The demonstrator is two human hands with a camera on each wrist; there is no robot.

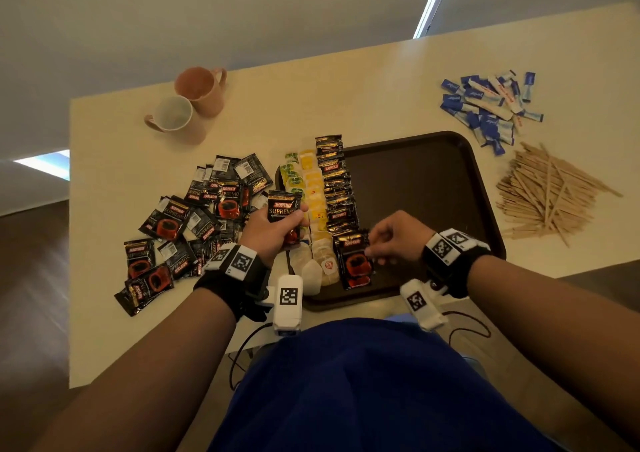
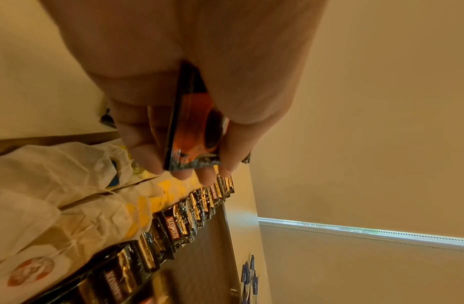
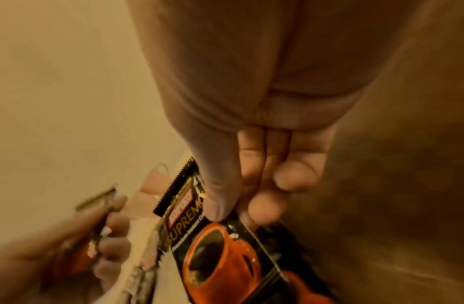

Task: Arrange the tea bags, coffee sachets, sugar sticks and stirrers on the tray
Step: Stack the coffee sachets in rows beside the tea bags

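A dark brown tray (image 1: 433,181) lies on the table. Along its left side run rows of tea bags (image 1: 311,191) and a row of overlapping black coffee sachets (image 1: 337,188). My left hand (image 1: 277,229) grips a small stack of coffee sachets (image 1: 284,210) upright above the tea bags; in the left wrist view the stack (image 2: 194,133) sits between thumb and fingers. My right hand (image 1: 384,240) pinches the edge of the nearest sachet (image 1: 355,261) at the front end of the coffee row; thumb and forefinger press on that sachet (image 3: 212,236).
Loose coffee sachets (image 1: 194,223) lie scattered left of the tray. Blue and white sugar sticks (image 1: 488,108) and a heap of wooden stirrers (image 1: 550,195) lie right of it. Two mugs (image 1: 188,105) stand at the back left. The tray's right half is bare.
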